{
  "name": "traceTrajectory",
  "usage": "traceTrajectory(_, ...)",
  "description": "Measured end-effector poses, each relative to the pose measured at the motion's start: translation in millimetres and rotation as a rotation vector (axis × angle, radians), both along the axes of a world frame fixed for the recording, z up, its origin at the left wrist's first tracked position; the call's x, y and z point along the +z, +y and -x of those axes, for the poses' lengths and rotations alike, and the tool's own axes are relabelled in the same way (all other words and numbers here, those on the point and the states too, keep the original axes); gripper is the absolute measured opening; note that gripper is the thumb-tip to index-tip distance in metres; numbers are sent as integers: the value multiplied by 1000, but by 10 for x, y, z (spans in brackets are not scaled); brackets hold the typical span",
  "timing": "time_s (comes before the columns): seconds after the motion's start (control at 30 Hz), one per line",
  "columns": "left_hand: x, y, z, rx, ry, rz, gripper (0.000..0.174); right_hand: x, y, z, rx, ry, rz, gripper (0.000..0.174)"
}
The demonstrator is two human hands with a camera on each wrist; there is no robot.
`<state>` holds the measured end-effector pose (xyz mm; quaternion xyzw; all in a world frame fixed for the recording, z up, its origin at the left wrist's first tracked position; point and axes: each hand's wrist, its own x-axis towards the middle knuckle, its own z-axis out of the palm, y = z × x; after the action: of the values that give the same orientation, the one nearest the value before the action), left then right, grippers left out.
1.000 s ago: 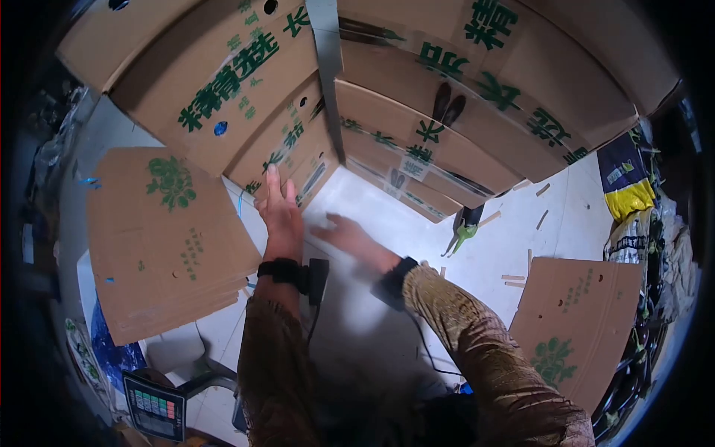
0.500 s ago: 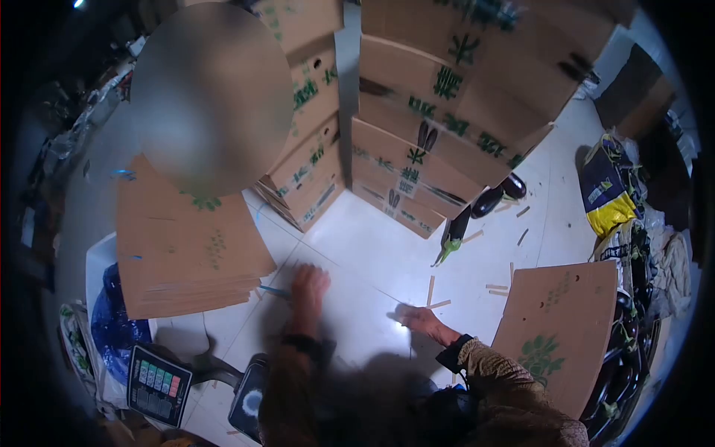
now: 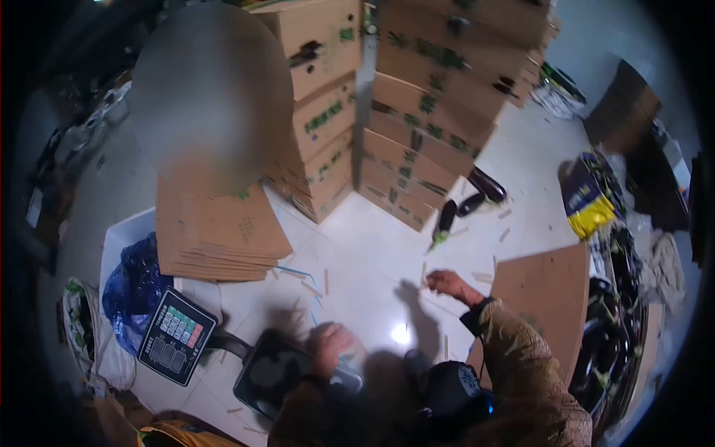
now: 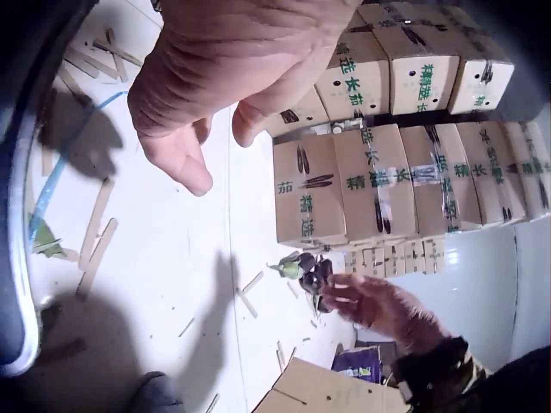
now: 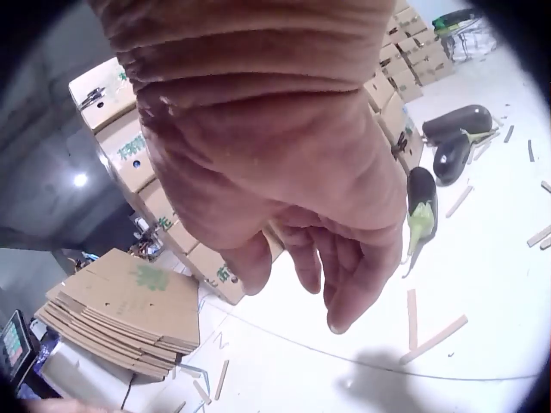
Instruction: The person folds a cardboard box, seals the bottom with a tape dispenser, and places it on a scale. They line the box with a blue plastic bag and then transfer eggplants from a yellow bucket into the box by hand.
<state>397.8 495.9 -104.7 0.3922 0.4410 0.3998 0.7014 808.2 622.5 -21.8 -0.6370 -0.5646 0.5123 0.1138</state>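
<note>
Boxes stand stacked beyond left hand and right hand, grips loosely spread.

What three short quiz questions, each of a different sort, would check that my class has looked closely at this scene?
1. True or false: both the left hand and the right hand are empty.
2. The eggplants beside the stacked boxes lie on: a) a cushion, b) the floor, c) a plate.
3. Fill the gap: the characters printed on those boxes are ____.

Key: 1 true; 2 b; 3 green.
</note>
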Motion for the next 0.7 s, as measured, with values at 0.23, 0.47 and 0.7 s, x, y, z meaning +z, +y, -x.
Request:
traceTrajectory(0.23,270,-850,-310,-131,-166,276,31,800,-1154,100,145,-199,-442,44)
traceTrajectory(0.47,376,-1193,-296,-298,-158,198,14,1643,-2546,-1215,-262,-702,-508,34)
traceTrajectory(0.7,791,-971,-367,37,58,302,14,2133,-3502,-2216,-702,-970,-450,49)
